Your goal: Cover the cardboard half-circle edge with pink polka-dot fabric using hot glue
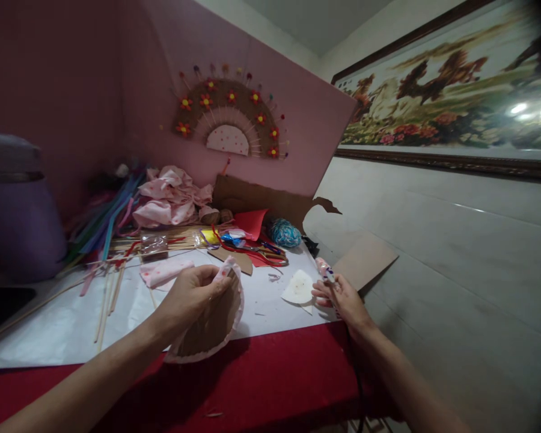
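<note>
My left hand (202,288) pinches the top corner of a half-round piece of brown cardboard (211,325), whose rim is wrapped in pink dotted fabric. The piece hangs tilted over the table's front edge. In my right hand (342,300) is a glue gun (325,270), largely covered by the fingers, with a dark cord trailing down below the wrist. Just left of that hand lies a small pale piece of paper (299,288) with specks on it. A rolled pink dotted cloth (165,273) rests beyond my left forearm.
A red cloth (270,385) and white sheet (72,337) cover the table. Behind are crumpled pink fabric (171,195), blue yarn (285,233), scissors (270,258), thin sticks (106,300) and cut cardboard (261,195). A decorated cardboard arch (229,90) is on the pink board. A purple container (20,216) stands left.
</note>
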Tool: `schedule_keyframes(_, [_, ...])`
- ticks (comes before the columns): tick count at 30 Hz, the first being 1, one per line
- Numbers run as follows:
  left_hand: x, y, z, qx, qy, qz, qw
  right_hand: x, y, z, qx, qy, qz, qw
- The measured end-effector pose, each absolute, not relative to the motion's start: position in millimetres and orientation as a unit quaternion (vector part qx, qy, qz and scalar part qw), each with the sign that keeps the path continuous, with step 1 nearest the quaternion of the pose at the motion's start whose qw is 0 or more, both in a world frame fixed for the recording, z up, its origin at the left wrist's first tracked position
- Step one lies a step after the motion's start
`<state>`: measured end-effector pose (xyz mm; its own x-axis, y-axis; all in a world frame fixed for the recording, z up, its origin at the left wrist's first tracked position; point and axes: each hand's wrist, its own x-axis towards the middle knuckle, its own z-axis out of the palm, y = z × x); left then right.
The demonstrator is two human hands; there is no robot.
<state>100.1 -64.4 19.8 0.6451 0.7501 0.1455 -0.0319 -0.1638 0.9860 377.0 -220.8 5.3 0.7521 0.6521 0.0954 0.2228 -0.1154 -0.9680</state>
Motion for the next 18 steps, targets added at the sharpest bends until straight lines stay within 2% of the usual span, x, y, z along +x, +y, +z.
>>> schedule_keyframes(8, [100.4,-63.7,18.3,0.678,0.252,0.328,0.608,365.2,-225.4,12.6,-0.68,-0.281,0.143,0.662])
schedule_keyframes(11, [100.8,-63.3,17.4,0.678,0.25,0.327,0.609,370.1,-222.9,10.0,-0.697,-0.268,0.139,0.651])
schedule_keyframes(18, [100.8,-62.2,16.4,0.68,0.249,0.326,0.608,367.9,-222.7,13.2,-0.746,-0.196,0.261,0.58])
